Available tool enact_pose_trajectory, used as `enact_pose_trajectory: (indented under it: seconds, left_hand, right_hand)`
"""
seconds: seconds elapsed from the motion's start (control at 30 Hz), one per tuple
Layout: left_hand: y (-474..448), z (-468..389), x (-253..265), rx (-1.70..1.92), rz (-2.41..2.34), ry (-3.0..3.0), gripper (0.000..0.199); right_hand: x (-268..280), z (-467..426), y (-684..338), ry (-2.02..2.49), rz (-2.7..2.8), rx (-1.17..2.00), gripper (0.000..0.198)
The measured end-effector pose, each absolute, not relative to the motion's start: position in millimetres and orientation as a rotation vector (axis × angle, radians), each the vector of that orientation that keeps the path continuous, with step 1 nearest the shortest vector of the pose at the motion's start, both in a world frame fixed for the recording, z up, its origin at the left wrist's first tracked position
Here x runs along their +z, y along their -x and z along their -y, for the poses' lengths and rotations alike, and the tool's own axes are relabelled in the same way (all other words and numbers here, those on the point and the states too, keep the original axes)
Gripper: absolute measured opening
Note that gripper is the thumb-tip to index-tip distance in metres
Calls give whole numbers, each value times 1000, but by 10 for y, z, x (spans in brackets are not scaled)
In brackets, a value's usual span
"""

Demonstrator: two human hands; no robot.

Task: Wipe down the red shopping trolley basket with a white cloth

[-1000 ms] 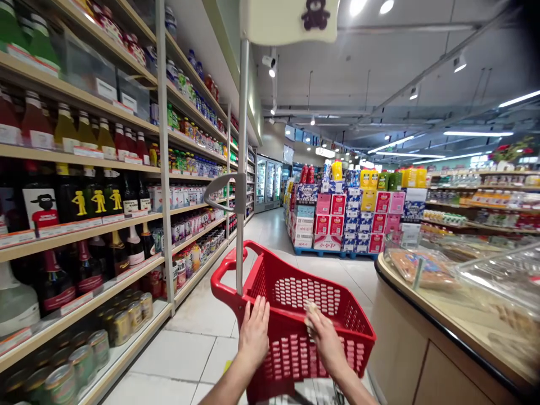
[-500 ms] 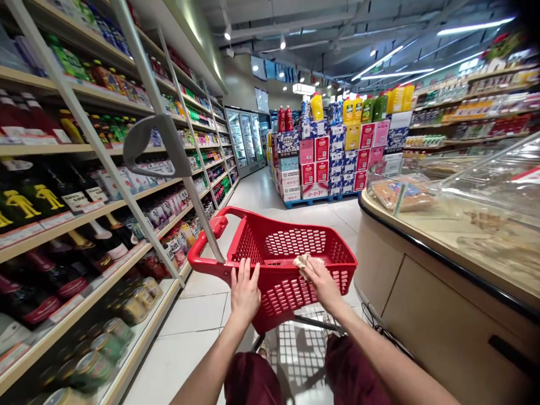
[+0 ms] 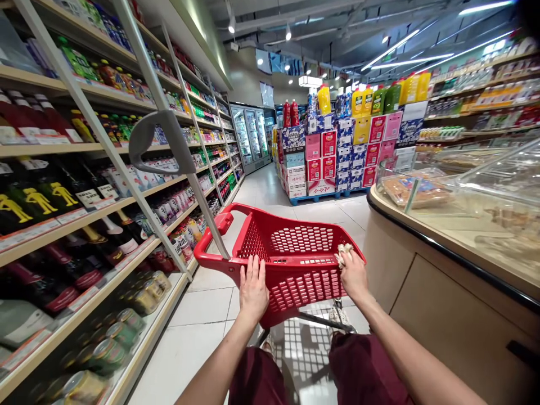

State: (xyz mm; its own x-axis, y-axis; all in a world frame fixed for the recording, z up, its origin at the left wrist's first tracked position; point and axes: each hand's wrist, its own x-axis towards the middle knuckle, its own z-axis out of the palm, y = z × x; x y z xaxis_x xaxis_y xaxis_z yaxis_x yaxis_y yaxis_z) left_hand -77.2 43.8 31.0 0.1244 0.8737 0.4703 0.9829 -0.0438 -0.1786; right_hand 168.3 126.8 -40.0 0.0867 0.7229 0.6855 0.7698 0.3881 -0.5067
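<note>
Red plastic is filling the lower middle of the frame, where the shopping cart is standing on the pale floor tiles. What is newly changing is the place of the right hand: it is now reaching the right end of the cart's near rim, its fingers closing around a crumpled pale cloth and pressing it at the corner. For the work in hand, this is apparently bringing the cloth to the end of that rim, with little of the edge remaining to its right. Against the picture half a second earlier, the cloth is sitting clearly farther right, having been near the middle of the rim then. The left hand is still resting near the rim's left end, its fingers extending, gripping nothing and touching the red plastic. Close to it, the metal pole is rising toward the upper left and carrying a grey loop, much as half a second ago. Compared with the oldest picture, the dark red trousers are now showing at the bottom, while the bench is filling more of the right side.
</note>
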Motion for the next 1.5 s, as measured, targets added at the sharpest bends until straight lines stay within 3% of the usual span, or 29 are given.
enact_pose_trajectory:
  seconds: [0.2, 0.37, 0.47, 0.6, 0.8, 0.97, 1.2, 1.37, 1.5]
  left_hand:
    - [722, -459, 268, -310, 1799, 1942, 66]
    - [739, -497, 213, -290, 1816, 1878, 67]
    - [729, -530, 191, -268, 1813, 1852, 68]
    - [674, -552, 213, -250, 1825, 1858, 67]
    - [588, -544, 244, -243, 1854, 1878, 66]
    - [624, -510, 269, -237, 1832, 1920, 67]
    - [621, -496, 291, -301, 1832, 1930, 65]
    - [632, -484, 299, -313, 1819, 1932, 65]
    - [622, -502, 319, -347, 1804, 1917, 63]
  right_hand:
    - [-509, -1270, -1595, 1063, 1917, -65, 48]
    - [-623, -1392, -1823, 1342, 1569, -88, 50]
    - [-605, -1322, -1579, 1132, 1714, -67, 57]
    - [-664, -1274, -1602, 930, 1882, -51, 48]
    - [-694, -1316, -1903, 1222, 1575, -68, 47]
    - [-548, -1228, -1540, 1017, 1872, -61, 58]
    - [-603, -1320, -2023, 1362, 1625, -154, 48]
    - [-520, -1250, -1797, 1103, 1873, -25, 54]
    - [-342, -1251, -2077, 1235, 1712, 46, 48]
